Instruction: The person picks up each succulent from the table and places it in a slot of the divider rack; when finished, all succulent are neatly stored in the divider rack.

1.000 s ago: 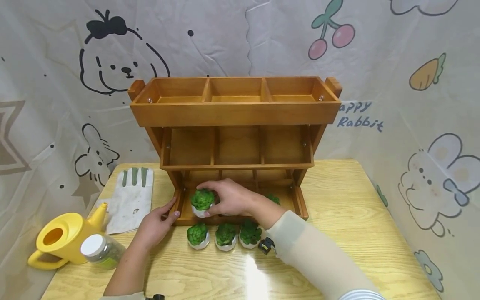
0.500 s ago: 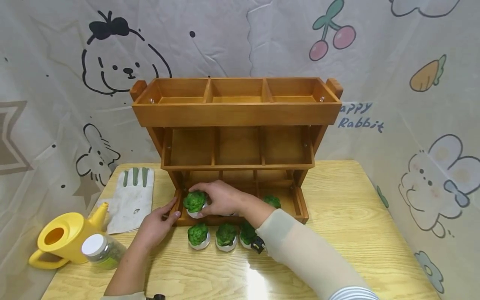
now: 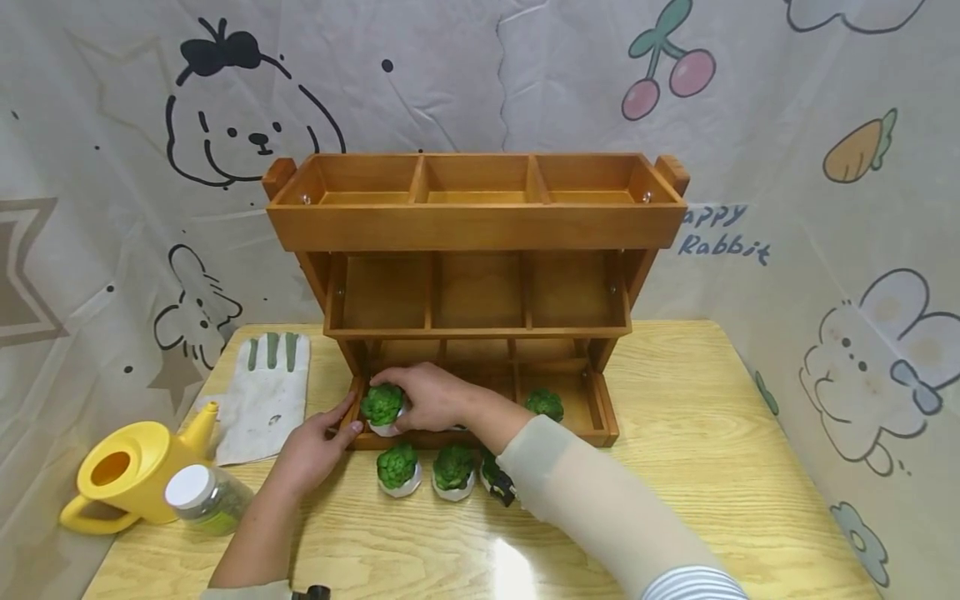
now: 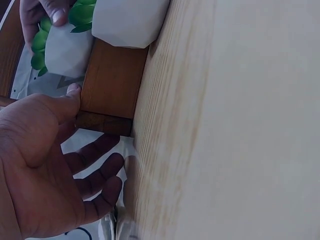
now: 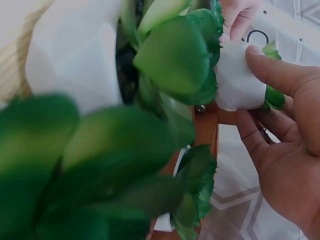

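Observation:
My right hand (image 3: 435,400) holds a small succulent (image 3: 382,406) with green leaves and a white faceted pot. The pot stands in the bottom-left compartment of a three-tier wooden shelf (image 3: 476,229); in the right wrist view, thumb and fingers pinch the white pot (image 5: 240,77). My left hand (image 3: 315,450) grips the shelf's lower left corner (image 4: 112,85) with thumb and index finger, the others loosely bent. A second succulent (image 3: 545,404) sits in the bottom-right compartment. Whatever is in the bottom-middle one is mostly behind my right hand.
In front of the shelf, potted succulents (image 3: 453,471) stand in a row, the rightmost partly hidden by my sleeve. At left are a yellow watering can (image 3: 138,471), a white-lidded jar (image 3: 210,500) and a white glove (image 3: 266,400). A patterned curtain (image 3: 450,75) hangs behind.
My right hand has carried the succulent left and slightly down into the corner of the bottom-left compartment. My left hand stays at the shelf's corner.

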